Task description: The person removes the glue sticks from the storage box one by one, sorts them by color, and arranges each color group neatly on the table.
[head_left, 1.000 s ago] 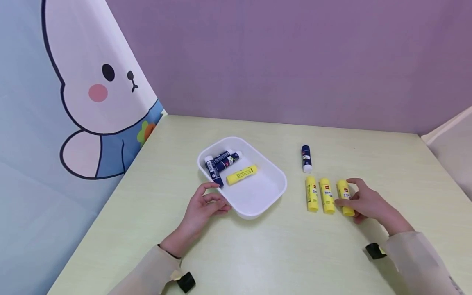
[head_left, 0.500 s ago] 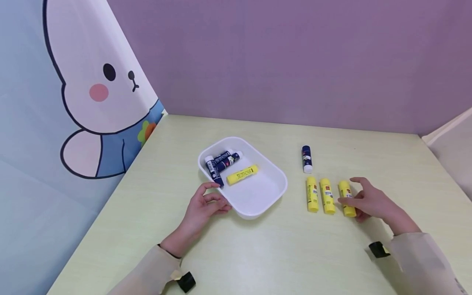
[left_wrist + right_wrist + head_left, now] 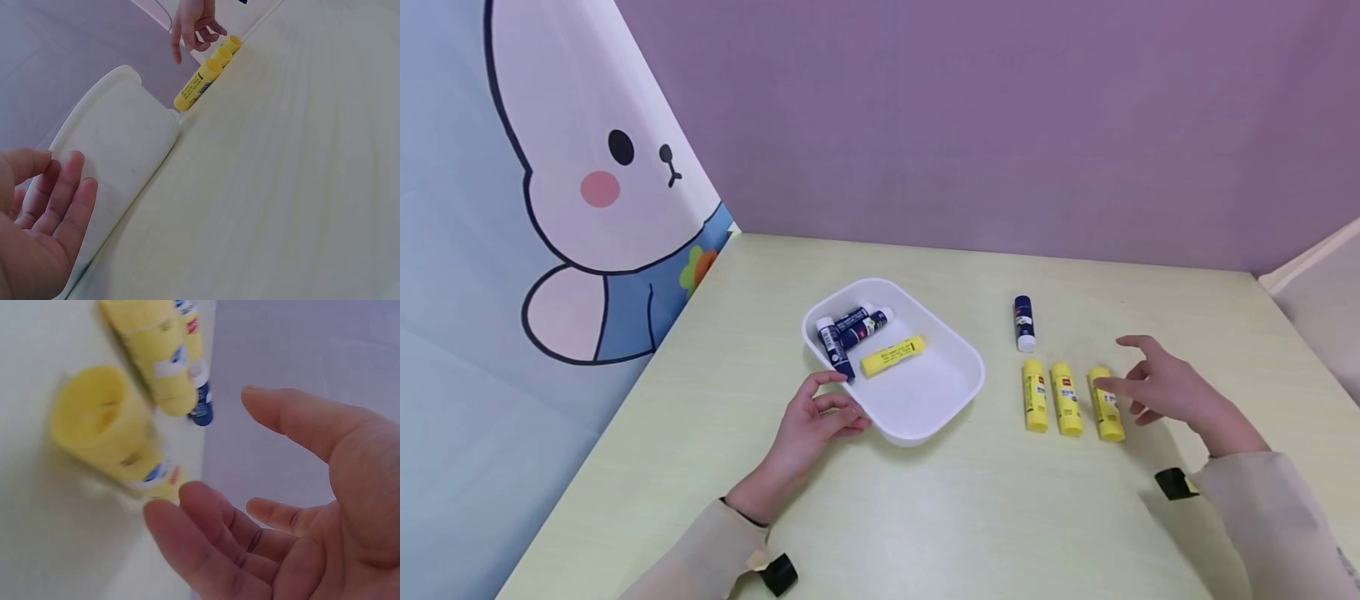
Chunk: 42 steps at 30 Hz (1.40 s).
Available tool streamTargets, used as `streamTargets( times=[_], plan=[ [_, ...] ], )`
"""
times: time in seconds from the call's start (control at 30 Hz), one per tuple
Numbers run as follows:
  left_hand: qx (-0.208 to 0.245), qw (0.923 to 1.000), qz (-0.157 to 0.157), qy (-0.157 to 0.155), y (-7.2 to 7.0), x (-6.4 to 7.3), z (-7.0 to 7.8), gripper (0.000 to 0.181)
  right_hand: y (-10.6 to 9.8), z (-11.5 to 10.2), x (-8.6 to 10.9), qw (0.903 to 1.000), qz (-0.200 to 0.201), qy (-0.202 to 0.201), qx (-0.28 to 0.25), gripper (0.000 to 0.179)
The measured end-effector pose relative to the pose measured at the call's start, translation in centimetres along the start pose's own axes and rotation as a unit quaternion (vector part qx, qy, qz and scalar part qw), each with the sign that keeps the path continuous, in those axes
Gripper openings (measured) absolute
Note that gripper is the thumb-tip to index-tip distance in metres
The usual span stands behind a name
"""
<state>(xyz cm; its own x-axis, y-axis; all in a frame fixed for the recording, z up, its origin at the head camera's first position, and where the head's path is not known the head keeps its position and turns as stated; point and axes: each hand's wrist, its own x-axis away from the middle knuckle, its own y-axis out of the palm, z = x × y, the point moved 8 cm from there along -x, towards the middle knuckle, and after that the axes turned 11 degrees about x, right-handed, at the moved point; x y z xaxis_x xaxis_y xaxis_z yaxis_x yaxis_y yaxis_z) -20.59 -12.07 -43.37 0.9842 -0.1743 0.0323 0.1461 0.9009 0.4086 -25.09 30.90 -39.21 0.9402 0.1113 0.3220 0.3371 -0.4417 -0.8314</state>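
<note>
My left hand (image 3: 811, 422) holds the near left rim of a white plastic basin (image 3: 943, 392), index finger over the edge and other fingers along the outer wall. Inside the basin lie three navy glue sticks (image 3: 865, 329) and a yellow glue stick (image 3: 892, 356). My right hand (image 3: 1172, 387) hovers with spread fingers beside and above the rightmost yellow glue stick (image 3: 1107, 412), gripping nothing. Two other yellow glue sticks, a middle one (image 3: 1066, 398) and a left one (image 3: 1034, 396), lie parallel to it. In the right wrist view a gap separates my thumb and fingers (image 3: 187, 540).
A navy glue stick (image 3: 1024, 323) with a white end lies behind the yellow row. The pale table (image 3: 970, 517) meets a purple backdrop (image 3: 1000, 125) at its far edge. A rabbit-printed cloth (image 3: 467, 400) hangs along the left.
My right hand has let go of the rightmost yellow glue stick and risen, after shifting it slightly right. My left hand and the basin have stayed put.
</note>
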Motion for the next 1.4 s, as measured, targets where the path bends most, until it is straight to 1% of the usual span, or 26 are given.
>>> streamTargets(
  times=[0.17, 0.33, 0.5, 0.73, 0.93, 1.07, 1.4],
  plan=[
    [0.0, 1.0, 0.0, 0.0, 0.0, 0.0, 0.0, 0.049, -0.9, -1.2, -0.3, 0.9998, 0.009, -0.011, 0.013, 0.096],
    [0.002, 1.0, -0.001, 0.001, 0.0, 0.0, 0.1, 0.049, -1.2, -2.5, -0.8, 0.9991, 0.015, -0.02, 0.033, 0.091],
    [0.001, 1.0, 0.002, -0.002, 0.0, 0.0, 0.1, 0.048, -1.2, -4.1, -1.0, 0.9981, 0.022, -0.037, 0.043, 0.083],
    [0.003, 1.0, -0.001, -0.003, 0.0, 0.0, 0.0, 0.049, -1.3, -6.4, -1.5, 0.995, 0.028, -0.065, 0.071, 0.08],
    [0.002, 1.0, 0.001, -0.003, 0.0, 0.0, 0.0, 0.049, -1.0, -8.2, -1.9, 0.994, 0.024, -0.078, 0.073, 0.078],
    [0.003, 1.0, 0.002, -0.002, 0.0, 0.0, 0.1, 0.049, -0.9, -9.4, -2.3, 0.9927, 0.031, -0.085, 0.08, 0.076],
    [0.003, 1.0, -0.001, 0.005, 0.0, 0.1, 0.2, 0.049, -0.2, -12.6, -2.9, 0.9864, 0.053, -0.13, 0.086, 0.067]
  ],
)
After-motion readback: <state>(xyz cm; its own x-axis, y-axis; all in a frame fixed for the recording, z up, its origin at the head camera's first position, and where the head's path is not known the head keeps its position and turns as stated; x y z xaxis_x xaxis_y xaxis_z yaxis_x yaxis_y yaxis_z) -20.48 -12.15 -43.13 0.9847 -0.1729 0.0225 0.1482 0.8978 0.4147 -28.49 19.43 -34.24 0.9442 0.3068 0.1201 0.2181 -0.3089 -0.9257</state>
